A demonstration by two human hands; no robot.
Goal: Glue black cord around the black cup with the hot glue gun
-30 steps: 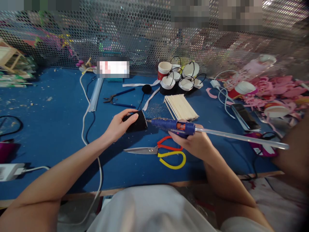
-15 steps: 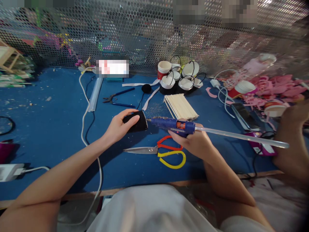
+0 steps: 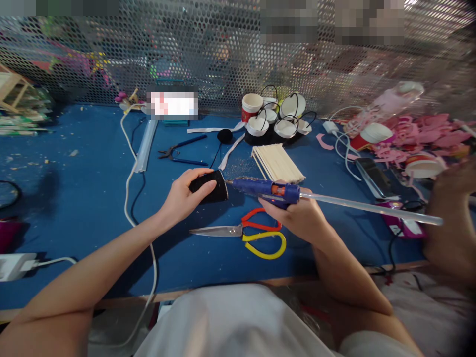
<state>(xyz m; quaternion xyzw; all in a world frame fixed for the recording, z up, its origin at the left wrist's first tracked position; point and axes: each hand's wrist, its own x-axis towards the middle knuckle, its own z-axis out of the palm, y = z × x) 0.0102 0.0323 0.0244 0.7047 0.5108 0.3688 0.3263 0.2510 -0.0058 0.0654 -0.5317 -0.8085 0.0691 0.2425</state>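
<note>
My left hand (image 3: 183, 196) is wrapped round a black paper cup (image 3: 208, 187) lying on its side over the blue table (image 3: 85, 198), its mouth turned right. My right hand (image 3: 297, 218) grips a blue glue gun (image 3: 267, 189) with a long clear glue stick (image 3: 372, 208) jutting out to the right. The gun's nozzle touches the rim of the black cup. Red and yellow scissors (image 3: 256, 233) lie on the table just below both hands.
A stack of wooden sticks (image 3: 277, 165) lies behind the gun. Several white cups with black handles (image 3: 277, 121) stand at the back, pliers (image 3: 178, 151) to their left. White cables (image 3: 130, 168), a phone (image 3: 374, 176) and pink cut-outs (image 3: 420, 134) lie around. Another person's arm (image 3: 451, 223) is at the right edge.
My hands, the cup and the glue gun have stayed nearly still. The other person's arm at the right has risen and shifted.
</note>
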